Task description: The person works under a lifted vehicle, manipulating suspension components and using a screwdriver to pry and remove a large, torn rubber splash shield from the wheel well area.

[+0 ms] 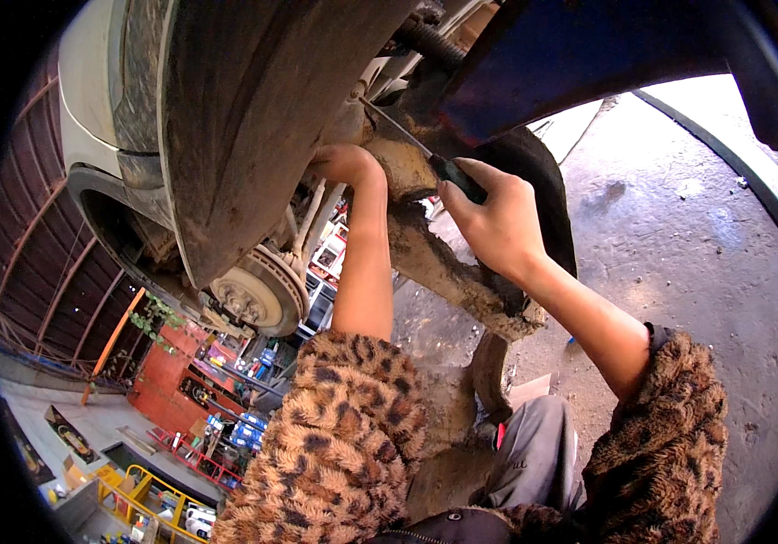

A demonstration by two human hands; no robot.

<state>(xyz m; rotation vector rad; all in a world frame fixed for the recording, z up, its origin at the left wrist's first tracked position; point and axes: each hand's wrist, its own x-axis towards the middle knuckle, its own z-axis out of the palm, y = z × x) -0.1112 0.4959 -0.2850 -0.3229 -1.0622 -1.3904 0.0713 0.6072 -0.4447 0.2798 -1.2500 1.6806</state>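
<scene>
My right hand (498, 218) grips the dark handle of a screwdriver (400, 130), its thin shaft angled up-left to a small round fastener (356, 92) in the underside of a raised vehicle. My left hand (349, 165) reaches in beside a large dark, dirty panel (226, 136), close to a pale rod (307, 218); its fingertips are hidden behind the panel's edge. Below and behind both hands is a crusted, mud-caked part (443, 263) with a dark curved edge. A brake disc (262, 295) with its hub shows to the left of my left forearm.
A dark blue metal piece (570, 54) overhangs at upper right. Concrete floor (679, 299) with a long dark curved strip (734, 159) lies on the right. At lower left are yellow racks (140, 490), red shelving with containers (189, 458) and an orange post (110, 349).
</scene>
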